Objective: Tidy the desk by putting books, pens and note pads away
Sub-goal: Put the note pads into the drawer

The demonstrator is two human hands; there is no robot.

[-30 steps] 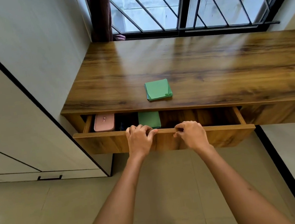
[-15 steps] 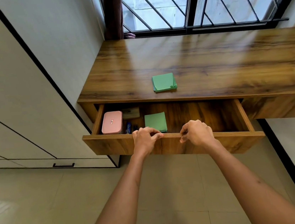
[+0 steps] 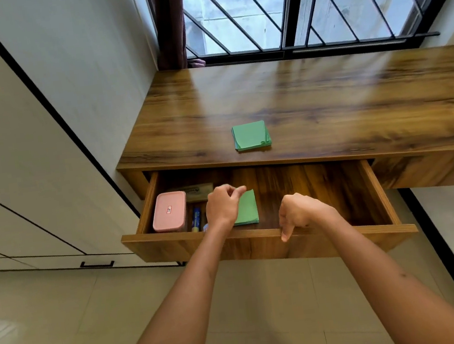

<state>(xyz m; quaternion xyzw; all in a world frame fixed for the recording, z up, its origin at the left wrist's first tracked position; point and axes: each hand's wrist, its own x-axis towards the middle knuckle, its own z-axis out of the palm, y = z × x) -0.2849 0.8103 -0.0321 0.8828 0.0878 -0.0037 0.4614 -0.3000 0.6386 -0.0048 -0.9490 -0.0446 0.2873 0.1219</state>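
While the wooden drawer (image 3: 256, 234) stands open, left hand (image 3: 222, 205) and right hand (image 3: 300, 211) hang loosely curled, empty; the green square note pad stack (image 3: 250, 135) on the wooden desk top (image 3: 325, 97) looks light, floppy; pinch opposite edges.

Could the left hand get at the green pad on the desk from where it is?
Probably yes. The left hand hangs open over the open drawer, holding nothing. The green pad lies near the front edge of the desk, just beyond the hand, and nothing stands between them.
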